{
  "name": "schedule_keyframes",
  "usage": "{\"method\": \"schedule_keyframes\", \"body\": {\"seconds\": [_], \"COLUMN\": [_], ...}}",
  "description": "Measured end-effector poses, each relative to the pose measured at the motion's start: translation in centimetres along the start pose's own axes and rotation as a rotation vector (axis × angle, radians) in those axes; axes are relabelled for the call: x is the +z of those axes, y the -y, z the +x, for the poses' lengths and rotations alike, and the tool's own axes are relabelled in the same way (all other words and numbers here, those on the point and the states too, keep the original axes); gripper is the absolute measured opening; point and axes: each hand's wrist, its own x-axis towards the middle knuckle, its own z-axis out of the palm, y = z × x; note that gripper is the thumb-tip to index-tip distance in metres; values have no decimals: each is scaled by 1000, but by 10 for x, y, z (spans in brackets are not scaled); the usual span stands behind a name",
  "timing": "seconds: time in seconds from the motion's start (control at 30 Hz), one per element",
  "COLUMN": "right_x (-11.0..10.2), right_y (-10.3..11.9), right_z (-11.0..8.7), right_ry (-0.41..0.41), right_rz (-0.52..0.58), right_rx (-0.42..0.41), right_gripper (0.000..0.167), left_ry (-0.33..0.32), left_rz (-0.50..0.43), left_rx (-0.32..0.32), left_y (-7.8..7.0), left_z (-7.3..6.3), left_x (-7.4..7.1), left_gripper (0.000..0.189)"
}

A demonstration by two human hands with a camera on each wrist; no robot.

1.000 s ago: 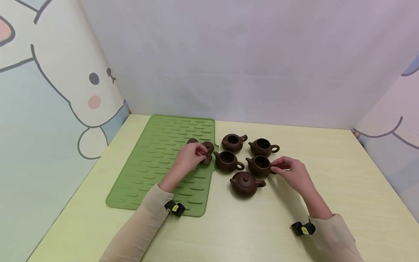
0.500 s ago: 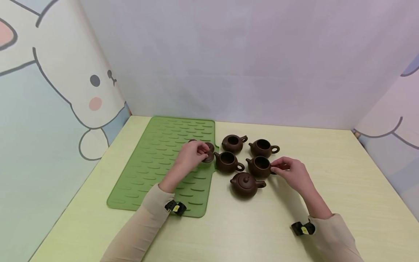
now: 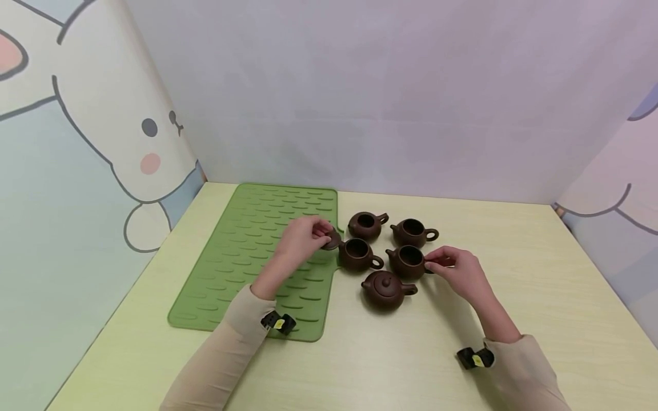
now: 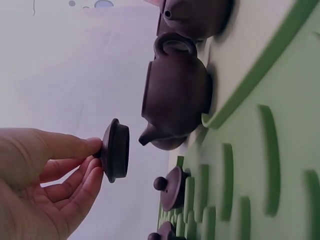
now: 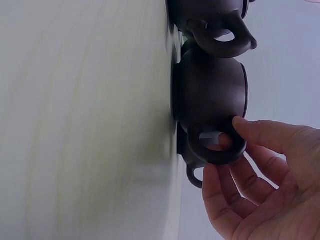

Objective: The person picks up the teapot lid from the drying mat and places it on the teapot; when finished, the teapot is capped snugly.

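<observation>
Mat (image 3: 221, 274) is lying left of centre in the head view, ridged and green. Right of centre, we are pinching one lidless teapot (image 3: 403, 269) by its handle (image 5: 212, 157) with our right hand (image 3: 457, 273); its body is looking hard, fairly weighty and breakable, so that loop is seeming our surest hold. Well apart, our left hand (image 3: 302, 240) is pinching a lid (image 3: 333, 241) by its top near mid-frame, clear of the mat. It is looking light, stiff and easily chipped, perhaps slippery.
</observation>
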Motion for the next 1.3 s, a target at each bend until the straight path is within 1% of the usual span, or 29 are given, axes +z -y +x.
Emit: {"method": "schedule_keyframes", "body": {"seconds": [0.17,0.3,0.43,0.67,0.97,1.3], "right_x": [0,1,1,1,1,1], "right_y": [-1,-1,-1,0,-2,-2], "right_z": [0,1,1,1,1,1], "right_ry": [1,-1,-3,-3,-1,-6], "right_rz": [-7,-9,-11,-11,1,1], "right_rx": [2,0,-4,-3,0,-10], "right_gripper": [14,14,13,13,14,13], "left_ry": [5,-1,8,25,32,71], "left_rz": [-10,-10,-18,-6,-16,-61], "left_rx": [10,32,49,91,152,165], "left_y": [-8,-14,-20,-28,-40,-50], "left_z": [3,5,7,12,16,19], "left_x": [4,7,10,18,30,39], "left_gripper": [15,15,15,15,13,13]}}
